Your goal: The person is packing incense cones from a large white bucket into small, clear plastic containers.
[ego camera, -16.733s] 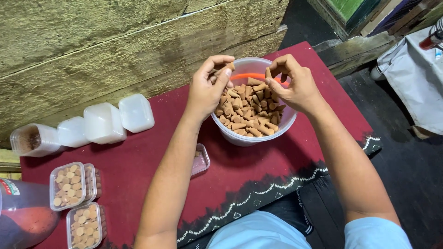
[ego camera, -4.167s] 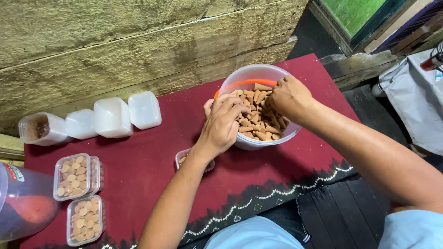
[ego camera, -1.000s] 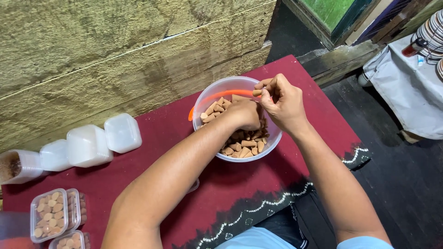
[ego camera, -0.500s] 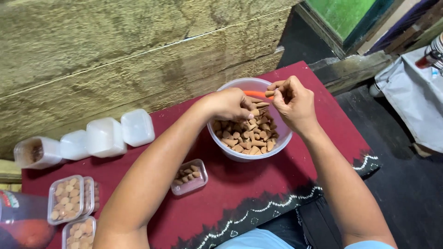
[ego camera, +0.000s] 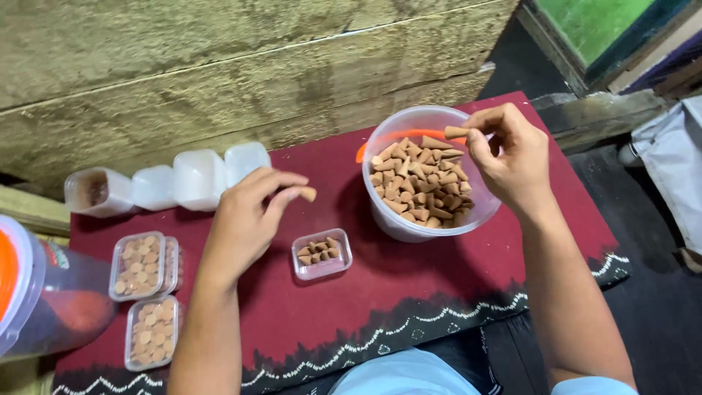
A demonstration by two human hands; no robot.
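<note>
My left hand (ego camera: 247, 216) pinches a small tan cone (ego camera: 308, 193) above the red cloth, just up and left of a small clear box (ego camera: 322, 254) holding several cones. My right hand (ego camera: 510, 155) holds another tan cone (ego camera: 456, 132) between thumb and fingers over the far rim of a clear plastic tub (ego camera: 395, 219), which is filled with many tan cones (ego camera: 415, 183).
A row of white lidded boxes (ego camera: 197, 175) stands at the back left, one open (ego camera: 91, 192). Two filled clear boxes (ego camera: 139, 265) (ego camera: 150, 331) lie at front left beside a large jar (ego camera: 36, 300). A rough wall (ego camera: 219, 66) rises behind; the red cloth (ego camera: 409, 292) ends at the right edge.
My left hand has come out of the tub and moved left with a cone, toward the small clear box. My right hand stays at the tub's rim holding its cone.
</note>
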